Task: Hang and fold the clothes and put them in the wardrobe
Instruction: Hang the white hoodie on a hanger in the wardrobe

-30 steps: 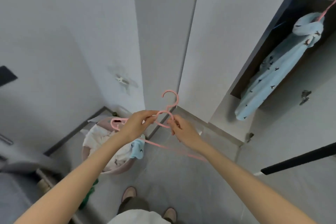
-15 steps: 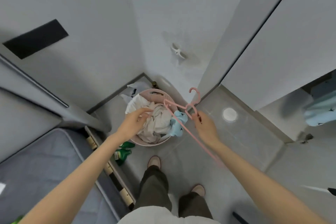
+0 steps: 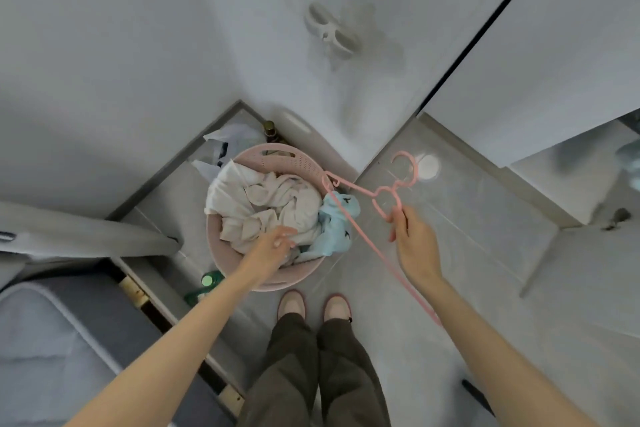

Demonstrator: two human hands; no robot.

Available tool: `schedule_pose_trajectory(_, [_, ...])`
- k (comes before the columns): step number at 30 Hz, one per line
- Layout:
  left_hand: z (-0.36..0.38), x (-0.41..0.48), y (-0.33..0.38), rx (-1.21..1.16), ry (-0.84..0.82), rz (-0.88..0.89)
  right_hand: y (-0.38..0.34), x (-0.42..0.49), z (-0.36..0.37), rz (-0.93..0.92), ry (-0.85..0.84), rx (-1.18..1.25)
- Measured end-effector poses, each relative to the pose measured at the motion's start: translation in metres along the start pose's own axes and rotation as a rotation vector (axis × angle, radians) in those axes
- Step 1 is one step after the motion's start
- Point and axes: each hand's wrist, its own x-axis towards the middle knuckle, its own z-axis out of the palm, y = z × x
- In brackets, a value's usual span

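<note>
Nearest me, the person's right hand has its grip closed round the neck of a pink plastic hanger. The hanger is bare, its hook pointing away and one arm running back beside the wrist. The left hand is down in the pink laundry basket, fingertips on the heap of white clothes. I cannot tell whether that grip has pinched any cloth.

A light blue garment spills over the basket's right rim, and the hanger's other arm crosses in front of it. The basket stands on the floor in the corner, just beyond the person's slippers. Farther right are the white wardrobe doors. At the frame's edge something pale blue shows, too blurred to name.

By my reckoning most of the job is left. The basket is heaped, nothing is on this hanger, and no folded pile is in sight.
</note>
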Motion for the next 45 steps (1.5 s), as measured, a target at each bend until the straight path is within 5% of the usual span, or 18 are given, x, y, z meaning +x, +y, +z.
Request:
schedule_pose_trajectory(11, [0.066, 0.167, -0.120, 0.103, 0.188, -0.170, 0.078, 0.067, 0.078, -0.134, 0.028, 0.255])
schedule_pose_trajectory(19, [0.061, 0.241, -0.196, 0.277, 0.423, -0.334, 0.099, 0.109, 0.155, -0.207, -0.113, 0.319])
schedule_pose_trajectory(28, [0.046, 0.263, -0.231, 0.596, 0.506, -0.182, 0.101, 0.122, 0.187, -0.222, -0.155, 0.288])
schedule_pose_trajectory(45, [-0.060, -0.009, 0.011, -0.025, 0.458, 0.276, -0.088, 0.011, 0.030, -0.240, -0.315, 0.204])
